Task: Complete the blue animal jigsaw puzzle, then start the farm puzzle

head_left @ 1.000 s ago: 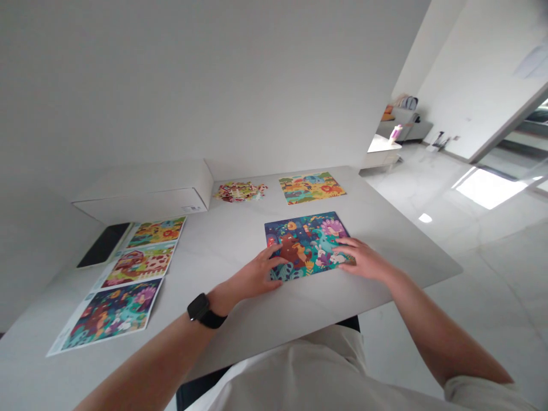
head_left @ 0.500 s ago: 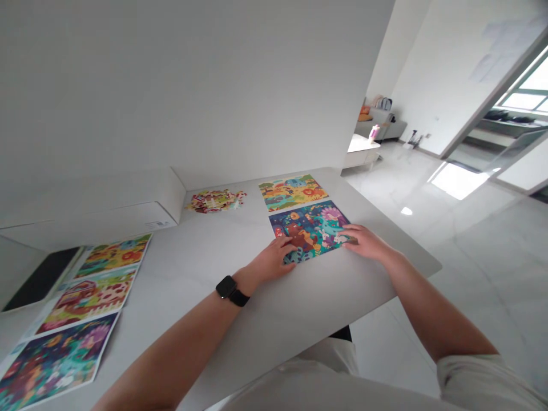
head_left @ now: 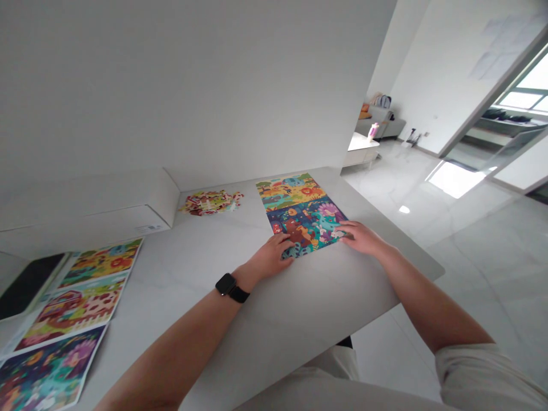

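Observation:
A dark blue jigsaw puzzle with forest animals [head_left: 306, 225] lies flat on the white table [head_left: 222, 245]. My left hand [head_left: 274, 255] rests on its near left corner, fingers spread. At its near right edge lies my right hand [head_left: 362, 237], fingers stretched out over the border. Directly behind, a yellow savanna puzzle [head_left: 289, 192] touches the blue one along its far edge. To the left, by the wall, is a heap of loose puzzle pieces [head_left: 212, 202]. A black watch [head_left: 231, 287] is on my left wrist.
Printed sheets with matching pictures [head_left: 81, 305] lie at the table's left. Behind them stand a white box [head_left: 145, 220] and a dark flat panel [head_left: 29, 285]. A wall [head_left: 214, 85] borders the table's back; tiled floor [head_left: 471, 257] lies to the right.
The blue puzzle has slid away from me, pushed by both hands, and the gap to the yellow puzzle has closed. The view has shifted slightly.

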A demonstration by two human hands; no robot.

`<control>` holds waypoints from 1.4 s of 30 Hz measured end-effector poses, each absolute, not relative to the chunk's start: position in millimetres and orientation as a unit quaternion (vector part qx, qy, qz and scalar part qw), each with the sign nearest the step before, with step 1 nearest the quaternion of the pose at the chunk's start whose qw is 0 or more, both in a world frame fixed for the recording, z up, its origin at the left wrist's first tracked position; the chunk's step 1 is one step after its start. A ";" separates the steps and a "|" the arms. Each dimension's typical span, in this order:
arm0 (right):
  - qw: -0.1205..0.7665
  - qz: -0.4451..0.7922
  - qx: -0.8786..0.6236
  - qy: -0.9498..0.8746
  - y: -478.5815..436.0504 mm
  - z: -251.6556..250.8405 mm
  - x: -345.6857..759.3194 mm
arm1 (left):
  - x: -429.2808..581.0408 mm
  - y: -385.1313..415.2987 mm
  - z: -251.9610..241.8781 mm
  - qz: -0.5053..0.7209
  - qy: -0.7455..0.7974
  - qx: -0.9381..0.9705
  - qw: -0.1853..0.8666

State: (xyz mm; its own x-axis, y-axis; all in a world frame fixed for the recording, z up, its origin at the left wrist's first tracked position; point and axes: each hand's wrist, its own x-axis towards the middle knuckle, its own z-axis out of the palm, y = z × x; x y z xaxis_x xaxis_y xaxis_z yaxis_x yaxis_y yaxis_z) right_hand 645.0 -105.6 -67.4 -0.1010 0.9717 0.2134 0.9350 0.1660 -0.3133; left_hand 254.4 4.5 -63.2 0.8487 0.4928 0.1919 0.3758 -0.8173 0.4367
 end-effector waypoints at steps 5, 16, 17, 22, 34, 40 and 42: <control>0.179 0.042 -0.647 -0.740 -95.8 -68.1 644.4 | 255.5 9.5 -65.6 0.156 0.237 0.939 0.192; 0.157 -0.007 -0.661 -0.734 -94.1 -64.7 619.2 | 219.4 13.6 -59.1 0.147 0.222 0.947 0.178; 0.164 -0.004 -0.651 -0.741 -92.9 -64.2 612.1 | 210.5 14.7 -57.8 0.149 0.224 0.947 0.175; 0.179 0.032 -0.586 -0.790 -75.7 -60.1 556.9 | 160.8 20.7 -56.1 0.145 0.275 0.936 0.162; 0.202 0.034 -0.507 -0.837 14.7 -53.8 420.4 | 63.3 67.7 -51.8 0.224 0.422 0.870 0.125; 0.200 0.043 -0.485 -0.850 90.2 -60.9 381.5 | 56.1 119.2 -47.9 0.249 0.479 0.835 0.102; 0.196 0.041 -0.495 -0.845 118.0 -64.1 369.5 | 64.5 141.9 -46.4 0.253 0.513 0.815 0.091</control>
